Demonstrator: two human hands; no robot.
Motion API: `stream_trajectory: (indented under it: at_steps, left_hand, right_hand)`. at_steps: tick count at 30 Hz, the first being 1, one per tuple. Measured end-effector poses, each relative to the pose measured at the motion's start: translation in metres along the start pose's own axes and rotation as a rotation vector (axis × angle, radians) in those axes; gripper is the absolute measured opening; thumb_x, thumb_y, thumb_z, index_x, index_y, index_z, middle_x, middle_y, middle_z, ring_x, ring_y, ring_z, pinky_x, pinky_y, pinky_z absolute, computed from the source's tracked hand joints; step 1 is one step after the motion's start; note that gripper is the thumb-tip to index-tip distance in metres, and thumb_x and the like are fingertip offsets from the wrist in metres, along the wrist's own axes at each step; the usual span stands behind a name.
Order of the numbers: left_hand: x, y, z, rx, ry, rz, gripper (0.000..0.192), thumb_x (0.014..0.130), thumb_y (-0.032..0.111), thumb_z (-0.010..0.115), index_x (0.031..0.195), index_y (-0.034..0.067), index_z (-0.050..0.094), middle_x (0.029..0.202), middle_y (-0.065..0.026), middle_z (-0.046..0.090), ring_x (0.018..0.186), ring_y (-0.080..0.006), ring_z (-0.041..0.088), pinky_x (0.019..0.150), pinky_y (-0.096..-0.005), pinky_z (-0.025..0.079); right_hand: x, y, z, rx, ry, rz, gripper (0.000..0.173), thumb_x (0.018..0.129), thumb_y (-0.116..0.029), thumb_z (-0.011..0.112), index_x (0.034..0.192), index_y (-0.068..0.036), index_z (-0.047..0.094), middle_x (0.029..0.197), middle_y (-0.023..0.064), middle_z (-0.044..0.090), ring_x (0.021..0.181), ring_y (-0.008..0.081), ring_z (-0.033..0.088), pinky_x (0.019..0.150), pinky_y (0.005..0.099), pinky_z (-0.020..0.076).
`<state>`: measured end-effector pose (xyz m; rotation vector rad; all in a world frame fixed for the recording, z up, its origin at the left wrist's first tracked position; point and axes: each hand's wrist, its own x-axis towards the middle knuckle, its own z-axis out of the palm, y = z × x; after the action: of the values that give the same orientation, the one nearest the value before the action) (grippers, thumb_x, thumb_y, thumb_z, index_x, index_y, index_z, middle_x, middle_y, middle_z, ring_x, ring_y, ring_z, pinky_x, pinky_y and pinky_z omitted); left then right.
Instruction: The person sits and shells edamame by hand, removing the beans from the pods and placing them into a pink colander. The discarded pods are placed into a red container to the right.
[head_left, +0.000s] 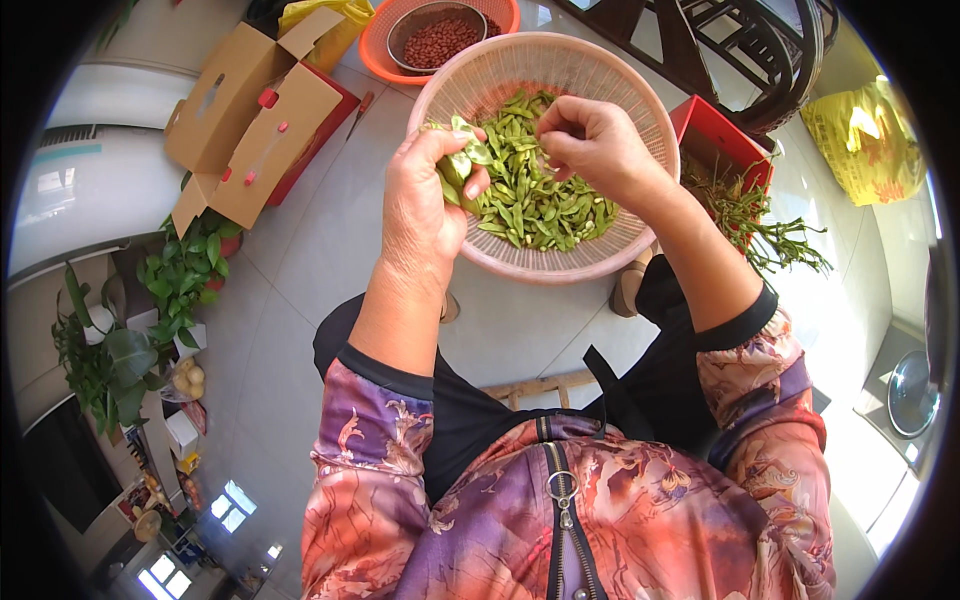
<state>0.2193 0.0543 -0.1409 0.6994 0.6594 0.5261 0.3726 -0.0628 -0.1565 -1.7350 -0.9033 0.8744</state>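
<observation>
My left hand (427, 191) is closed around a bunch of green bean pods (466, 156) at the left rim of a pink plastic basket (544, 46). Inside the basket lies a loose heap of green pods (536, 210), with a few pale beans among them. Over the heap hovers my right hand (596, 142), apart from the left one. Its thumb and curled fingers come together, and whether anything small sits between them is hidden.
Beyond the basket stand an orange basket (375, 37) and a metal bowl of reddish-brown beans (442, 49). To the right, a red box (694, 124) holds stripped stalks (739, 202). Left are an opened cardboard box (262, 142), a screwdriver-like tool (361, 112) and potted plants (184, 277).
</observation>
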Motion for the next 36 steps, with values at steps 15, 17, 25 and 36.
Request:
stream_trajectory:
  at_steps: [15,17,25,36]
  left_hand:
    - [-0.005,0.018,-0.011,-0.100,-0.027,-0.028,0.024,0.081,-0.005,0.043,0.104,-0.004,0.051,0.092,-0.0157,0.058,0.068,-0.0172,0.053,0.052,-0.0272,0.045]
    - [-0.007,0.022,-0.011,-0.125,-0.015,-0.024,0.024,0.081,-0.004,0.044,0.104,-0.004,0.052,0.085,-0.0113,0.055,0.063,-0.0149,0.049,0.048,-0.0243,0.039]
    - [-0.008,0.029,-0.011,-0.123,0.022,-0.008,0.017,0.088,0.009,0.054,0.100,-0.002,0.055,0.075,-0.0046,0.051,0.054,-0.0112,0.044,0.043,-0.0232,0.034]
    - [-0.008,0.020,-0.005,0.047,0.026,0.005,0.012,0.089,0.009,0.058,0.097,0.001,0.058,0.072,-0.0024,0.051,0.050,-0.0090,0.046,0.041,-0.0221,0.034]
  right_hand:
    - [-0.003,0.080,0.056,-1.062,-0.422,-0.277,0.032,0.072,-0.001,0.057,0.100,-0.012,0.066,0.095,0.0091,0.058,0.099,0.0293,0.057,0.078,0.0395,0.0512]
    - [-0.003,0.086,0.063,-1.106,-0.460,-0.321,0.031,0.072,-0.002,0.058,0.100,-0.012,0.066,0.096,0.0084,0.057,0.100,0.0287,0.055,0.079,0.0385,0.0509]
    - [-0.003,0.100,0.078,-1.198,-0.469,-0.443,0.016,0.074,-0.013,0.063,0.088,-0.017,0.071,0.094,0.0022,0.057,0.101,0.0221,0.053,0.078,0.0339,0.0488]
    - [-0.002,0.101,0.070,-0.997,-0.336,-0.277,0.014,0.076,-0.012,0.061,0.087,-0.012,0.071,0.092,0.0062,0.062,0.095,0.0241,0.059,0.076,0.0359,0.0507]
